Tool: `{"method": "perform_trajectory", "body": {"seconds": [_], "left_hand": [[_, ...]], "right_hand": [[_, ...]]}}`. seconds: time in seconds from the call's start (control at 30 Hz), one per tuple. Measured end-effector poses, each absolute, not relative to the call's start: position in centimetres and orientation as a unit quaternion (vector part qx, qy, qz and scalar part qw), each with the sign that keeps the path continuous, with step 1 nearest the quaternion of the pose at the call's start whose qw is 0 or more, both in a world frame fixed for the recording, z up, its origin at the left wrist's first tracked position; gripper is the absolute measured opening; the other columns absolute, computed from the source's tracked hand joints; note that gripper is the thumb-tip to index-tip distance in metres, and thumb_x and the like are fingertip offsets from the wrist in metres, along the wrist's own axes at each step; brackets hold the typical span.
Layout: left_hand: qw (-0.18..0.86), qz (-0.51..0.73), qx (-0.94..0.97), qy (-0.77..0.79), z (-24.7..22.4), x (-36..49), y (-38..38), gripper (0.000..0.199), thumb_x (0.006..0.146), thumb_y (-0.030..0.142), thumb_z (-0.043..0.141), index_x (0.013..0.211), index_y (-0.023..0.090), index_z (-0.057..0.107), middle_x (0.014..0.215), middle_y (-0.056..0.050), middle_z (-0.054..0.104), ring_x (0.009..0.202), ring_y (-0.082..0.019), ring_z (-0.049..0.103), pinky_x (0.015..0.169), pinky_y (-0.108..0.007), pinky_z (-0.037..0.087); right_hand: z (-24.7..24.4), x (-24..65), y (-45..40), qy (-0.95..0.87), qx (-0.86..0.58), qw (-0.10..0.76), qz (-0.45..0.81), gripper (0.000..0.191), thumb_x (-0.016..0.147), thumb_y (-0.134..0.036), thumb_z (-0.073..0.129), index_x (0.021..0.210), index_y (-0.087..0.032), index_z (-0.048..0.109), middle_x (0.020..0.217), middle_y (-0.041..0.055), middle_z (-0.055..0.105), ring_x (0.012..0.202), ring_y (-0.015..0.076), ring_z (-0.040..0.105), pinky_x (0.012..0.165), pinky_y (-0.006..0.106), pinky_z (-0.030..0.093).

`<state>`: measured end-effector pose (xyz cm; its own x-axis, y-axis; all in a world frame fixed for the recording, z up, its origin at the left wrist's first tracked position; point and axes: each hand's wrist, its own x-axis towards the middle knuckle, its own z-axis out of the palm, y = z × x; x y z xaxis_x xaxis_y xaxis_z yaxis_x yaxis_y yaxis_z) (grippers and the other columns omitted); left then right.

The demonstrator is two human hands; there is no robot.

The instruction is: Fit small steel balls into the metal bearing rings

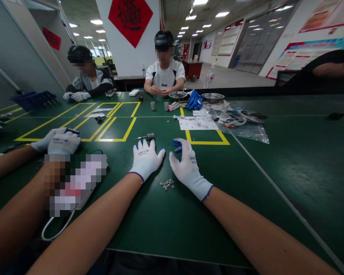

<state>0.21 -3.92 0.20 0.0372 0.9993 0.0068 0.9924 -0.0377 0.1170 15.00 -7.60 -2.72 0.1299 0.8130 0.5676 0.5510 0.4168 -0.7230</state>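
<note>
My left hand (147, 158), in a white glove with blue fingertips, lies palm down on the green table (149, 225) with its fingers spread. Just beyond its fingertips is a metal tool with a thin shaft (146, 136). My right hand (186, 162), gloved the same way, rests on its side to the right, fingers curved and apart with nothing visible between them. Several small metal nuts (167, 185) lie in a loose cluster on the table, nearer to me and between the two wrists.
At the left are another person's gloved hands (60, 141) and a white power strip (86, 175). Two people sit across the table. Beyond my right hand lie white paper (197, 122), a plastic bag (252, 132), blue gloves (195, 100) and metal bowls (213, 97).
</note>
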Motion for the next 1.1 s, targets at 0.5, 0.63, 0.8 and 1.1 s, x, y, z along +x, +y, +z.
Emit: {"method": "perform_trajectory", "body": {"seconds": [0.5,0.63,0.8,1.1], "left_hand": [[0.055,0.059,0.667,0.741,0.3,1.1,3.3,0.085,0.1,0.065,0.031,0.166,0.013,0.038,0.175,-0.025,0.027,0.163,-0.045,0.024,0.129,-0.067,0.017],[0.067,0.06,0.641,0.762,0.1,1.1,6.9,0.086,0.099,0.067,0.03,0.167,0.014,0.036,0.177,-0.024,0.024,0.163,-0.047,0.02,0.127,-0.071,0.014],[0.073,0.053,0.615,0.783,0.3,0.1,12.4,0.09,0.098,0.067,0.027,0.171,0.013,0.027,0.179,-0.022,0.017,0.165,-0.045,0.013,0.127,-0.073,0.013],[0.061,0.055,0.599,0.796,0.3,-2.0,17.5,0.093,0.098,0.068,0.027,0.169,0.009,0.028,0.178,-0.024,0.019,0.165,-0.046,0.015,0.127,-0.071,0.012]], "right_hand": [[-2.6,15.2,-7.8,-0.632,-0.535,0.543,0.136,0.037,0.087,-0.023,0.062,0.124,-0.021,0.06,0.119,0.0141,0.068,0.098,0.0278,0.069,0.091,0.051,0.06],[-2.6,15.2,-8.2,-0.618,-0.54,0.553,0.143,0.035,0.087,-0.023,0.061,0.122,-0.021,0.06,0.117,0.0137,0.068,0.097,0.0268,0.069,0.088,0.048,0.061],[-2.4,15.2,-8.6,-0.614,-0.546,0.548,0.155,0.033,0.089,-0.024,0.061,0.121,-0.023,0.06,0.116,0.012,0.068,0.097,0.0264,0.069,0.085,0.046,0.062],[-1.9,15.1,-9.3,-0.631,-0.547,0.52,0.179,0.029,0.093,-0.027,0.058,0.122,-0.022,0.061,0.113,0.012,0.068,0.095,0.026,0.068,0.085,0.048,0.061]]}}
